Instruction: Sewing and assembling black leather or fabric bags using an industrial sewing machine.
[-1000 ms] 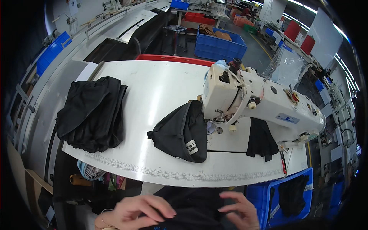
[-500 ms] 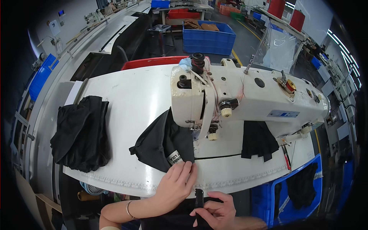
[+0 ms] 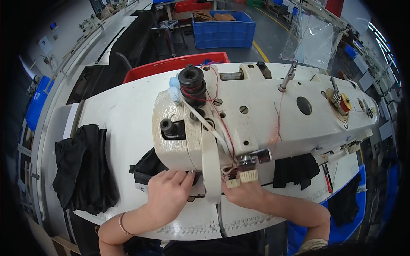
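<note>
Under the head of a white sewing machine (image 3: 273, 106) lies a black fabric piece (image 3: 148, 165) with a white label (image 3: 141, 187) at its near edge. My left hand (image 3: 168, 196) is closed at the right side of this piece, fingers bent together on the cloth near the needle area. My right hand (image 3: 247, 195) reaches in from the right beneath the machine head; the head hides its fingertips and whatever they touch. Between my hands a narrow black strip (image 3: 221, 222) runs toward me over the table's near edge. The needle is hidden.
Stacked black fabric pieces (image 3: 83, 170) lie on the left of the white table (image 3: 124, 106). More black cloth (image 3: 295, 170) and a red-handled tool (image 3: 327, 178) are at right. A blue bin (image 3: 363, 183) stands by the right edge, a red bin (image 3: 175, 64) behind the table.
Both hands have moved forward from the table's near edge to beneath the machine head. The labelled black piece has shifted left and is partly covered. My view has moved closer to the machine.
</note>
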`<control>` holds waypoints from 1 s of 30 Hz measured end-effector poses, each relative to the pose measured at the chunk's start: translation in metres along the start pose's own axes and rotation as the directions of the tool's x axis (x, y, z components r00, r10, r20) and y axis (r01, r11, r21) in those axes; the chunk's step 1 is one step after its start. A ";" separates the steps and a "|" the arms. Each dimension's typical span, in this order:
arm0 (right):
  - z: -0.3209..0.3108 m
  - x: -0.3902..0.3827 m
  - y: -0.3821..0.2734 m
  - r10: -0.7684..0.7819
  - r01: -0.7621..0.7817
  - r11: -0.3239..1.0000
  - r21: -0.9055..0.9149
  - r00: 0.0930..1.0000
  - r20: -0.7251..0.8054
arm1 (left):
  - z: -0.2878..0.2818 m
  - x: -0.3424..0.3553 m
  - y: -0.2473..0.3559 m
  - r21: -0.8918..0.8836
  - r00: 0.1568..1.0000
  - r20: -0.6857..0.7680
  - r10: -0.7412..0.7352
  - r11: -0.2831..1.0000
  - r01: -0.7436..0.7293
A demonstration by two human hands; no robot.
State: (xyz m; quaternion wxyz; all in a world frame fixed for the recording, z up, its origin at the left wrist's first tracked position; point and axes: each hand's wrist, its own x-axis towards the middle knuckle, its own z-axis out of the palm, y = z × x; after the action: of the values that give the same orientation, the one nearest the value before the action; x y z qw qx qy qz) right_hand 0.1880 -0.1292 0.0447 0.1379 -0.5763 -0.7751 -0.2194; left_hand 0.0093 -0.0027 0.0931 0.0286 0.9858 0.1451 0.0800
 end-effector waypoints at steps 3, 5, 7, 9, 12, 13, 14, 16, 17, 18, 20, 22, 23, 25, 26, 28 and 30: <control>0.016 -0.017 0.001 -0.037 0.036 0.998 0.045 0.999 0.026 | -0.006 0.015 0.023 0.203 0.938 -0.276 0.210 0.967 -0.157; 0.024 -0.020 -0.006 0.005 -0.002 0.989 0.151 1.000 -0.018 | 0.009 0.004 0.019 0.227 0.952 -0.145 0.270 0.945 -0.233; 0.027 -0.025 -0.007 0.047 -0.053 0.991 0.120 0.998 0.052 | 0.035 0.001 0.009 0.018 0.946 -0.209 0.247 0.968 -0.249; 0.026 -0.035 -0.006 0.077 -0.086 0.992 0.095 0.992 0.100 | 0.034 0.006 0.001 -0.408 0.986 0.162 0.044 0.913 0.026; 0.029 -0.045 -0.007 0.017 -0.215 0.895 0.390 0.891 0.453 | 0.040 0.008 -0.007 -0.469 0.998 0.055 0.037 0.883 -0.006; 0.032 -0.044 -0.009 0.005 -0.180 0.903 0.391 0.913 0.408 | 0.042 0.008 -0.010 -0.486 0.999 0.020 0.030 0.874 -0.017; 0.035 -0.044 -0.010 -0.009 -0.143 0.909 0.392 0.933 0.360 | 0.044 0.007 -0.013 -0.501 1.000 -0.015 0.021 0.865 -0.026; 0.037 -0.042 -0.013 -0.023 -0.084 0.926 0.368 0.961 0.277 | 0.048 0.008 -0.018 -0.541 0.995 -0.098 0.020 0.838 -0.070; 0.035 -0.042 -0.013 -0.024 -0.062 0.938 0.342 0.971 0.240 | 0.049 0.010 -0.019 -0.562 0.989 -0.146 0.027 0.820 -0.105; 0.034 -0.041 -0.015 -0.027 -0.039 0.948 0.317 0.979 0.202 | 0.050 0.012 -0.021 -0.582 0.981 -0.193 0.031 0.801 -0.140; 0.040 -0.040 -0.018 -0.053 0.020 0.957 0.288 0.993 0.107 | 0.052 0.012 -0.025 -0.603 0.963 -0.269 0.016 0.777 -0.181; 0.046 -0.037 -0.022 -0.080 0.074 0.965 0.252 0.997 0.015 | 0.053 0.013 -0.030 -0.614 0.953 -0.304 0.008 0.763 -0.202; 0.049 -0.036 -0.023 -0.093 0.097 0.968 0.231 0.995 -0.029 | 0.053 0.014 -0.034 -0.623 0.943 -0.331 0.025 0.745 -0.238; 0.053 -0.034 -0.027 -0.119 0.138 0.973 0.182 0.987 -0.112 | 0.056 0.013 -0.033 -0.634 0.933 -0.358 0.044 0.722 -0.278; 0.055 -0.034 -0.029 -0.132 0.156 0.976 0.155 0.980 -0.151 | 0.059 0.009 -0.028 -0.583 0.935 -0.348 0.065 0.766 -0.270; 0.056 -0.028 -0.035 -0.175 0.208 0.972 0.108 0.951 -0.256 | 0.053 0.001 -0.022 -0.511 0.940 -0.333 0.074 0.824 -0.246; 0.052 -0.025 -0.043 -0.082 0.133 0.970 0.204 0.967 -0.240 | 0.055 0.000 -0.021 -0.503 0.943 -0.320 0.090 0.827 -0.250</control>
State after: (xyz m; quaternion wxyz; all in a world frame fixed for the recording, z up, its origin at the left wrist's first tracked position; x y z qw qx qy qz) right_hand 0.1570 -0.1347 -0.0200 0.2770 -0.4853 -0.8035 -0.2051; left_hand 0.0129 0.0155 0.0373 0.2750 0.9253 0.0302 0.2593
